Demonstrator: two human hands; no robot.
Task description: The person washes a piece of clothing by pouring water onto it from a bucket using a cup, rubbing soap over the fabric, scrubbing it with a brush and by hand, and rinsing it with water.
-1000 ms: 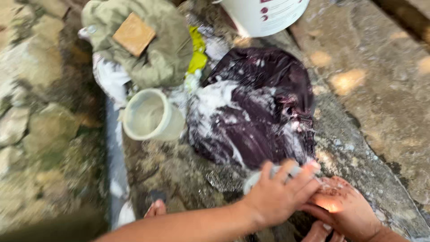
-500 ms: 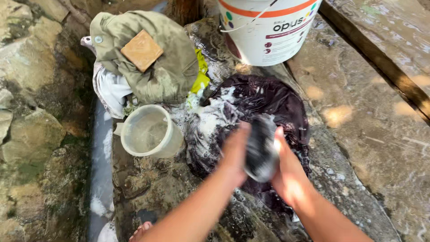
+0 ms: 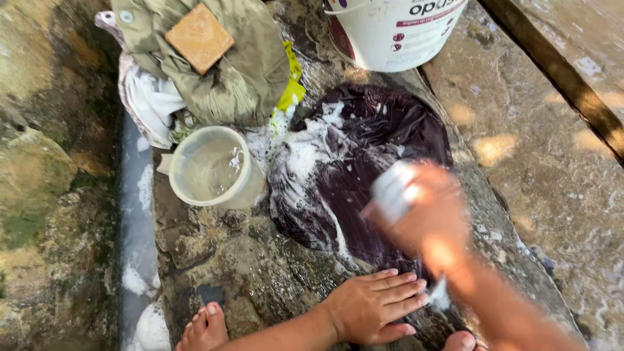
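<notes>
A dark purple cloth (image 3: 354, 162), wet and streaked with white suds, lies spread on a rough stone slab (image 3: 260, 260). My right hand (image 3: 426, 211) is blurred above the cloth's near right part and grips a pale grey scrubbing brush (image 3: 392, 190). Flat on the wet stone at the cloth's near edge rests my left hand (image 3: 374, 305), fingers spread and pointing right, holding nothing.
A translucent plastic mug (image 3: 209, 168) with water stands left of the cloth. Behind it is a heap of olive and white clothes (image 3: 227, 71) with a brown soap bar (image 3: 199, 38) on top. A white bucket (image 3: 390, 29) stands at the back. My bare feet (image 3: 205, 328) show at the bottom.
Both hands held the brush over the cloth's middle before. Now my left hand has dropped flat onto the stone, and my right hand alone holds the brush, further right.
</notes>
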